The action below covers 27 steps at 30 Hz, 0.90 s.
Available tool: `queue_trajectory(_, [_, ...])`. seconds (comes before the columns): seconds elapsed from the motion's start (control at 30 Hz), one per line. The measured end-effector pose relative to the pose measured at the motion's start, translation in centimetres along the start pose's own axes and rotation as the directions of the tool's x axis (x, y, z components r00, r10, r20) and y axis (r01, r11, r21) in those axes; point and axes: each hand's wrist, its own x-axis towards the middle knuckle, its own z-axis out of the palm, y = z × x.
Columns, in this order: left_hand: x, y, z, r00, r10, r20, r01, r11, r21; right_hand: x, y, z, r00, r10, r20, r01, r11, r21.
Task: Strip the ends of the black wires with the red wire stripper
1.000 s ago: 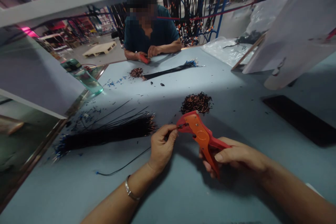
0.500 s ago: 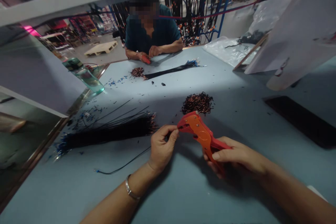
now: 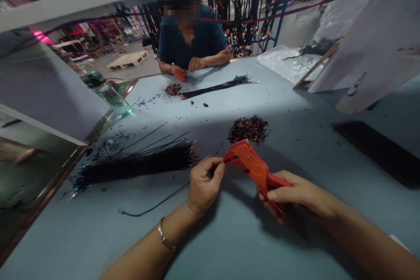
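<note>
My left hand (image 3: 206, 181) pinches a thin black wire (image 3: 157, 206) between thumb and fingertips. The wire trails left to a blue-collared terminal, and its other end is at the jaws of a red and orange wire stripper (image 3: 252, 168). Around the stripper's handles, my right hand (image 3: 292, 194) is closed. Whether the jaws bite the wire is too small to tell. Left of my left hand lies a thick bundle of black wires (image 3: 134, 164) with bare copper ends towards me and blue terminals at the far left. Just beyond the stripper is a heap of stripped insulation bits (image 3: 248, 129).
Across the table (image 3: 223, 236) a co-worker (image 3: 193, 39) holds a red tool behind a smaller wire bundle (image 3: 216, 87) and scrap pile (image 3: 173, 89). A bottle (image 3: 113, 96) leans at the left edge. A black flat object (image 3: 377, 151) lies right, and plastic sheeting (image 3: 285, 61) lies at the back.
The stripper's handles look squeezed slightly closer together. Both hands stay nearly in place; the whole view has shifted a little.
</note>
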Motion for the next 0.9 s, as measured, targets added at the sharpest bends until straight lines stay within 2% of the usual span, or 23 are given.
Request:
queue_trajectory(0.2, [-0.06,0.07,0.09,1.000,-0.029,0.005,0.029,0.999,-0.020,-0.24,0.06,0.13,0.999,0.028,-0.037,-0.027,0.999,0.019])
queue_trajectory(0.47, [0.00,0.19,0.13,0.998,-0.063,-0.009,0.062,0.998,-0.020,-0.01,0.26,-0.03,1.000,0.028,-0.010,-0.028,0.999,0.022])
queue_trajectory(0.67, [0.00,0.15,0.13,0.998,-0.069,-0.006,0.069,0.997,-0.034,0.09,0.36,-0.04,1.000,-0.007,0.007,0.007,0.998,-0.057])
queue_trajectory(0.9, [0.07,0.40,0.14,0.993,-0.115,-0.019,0.113,0.991,-0.074,0.19,0.56,0.43,0.998,-0.045,-0.040,0.041,0.992,-0.116])
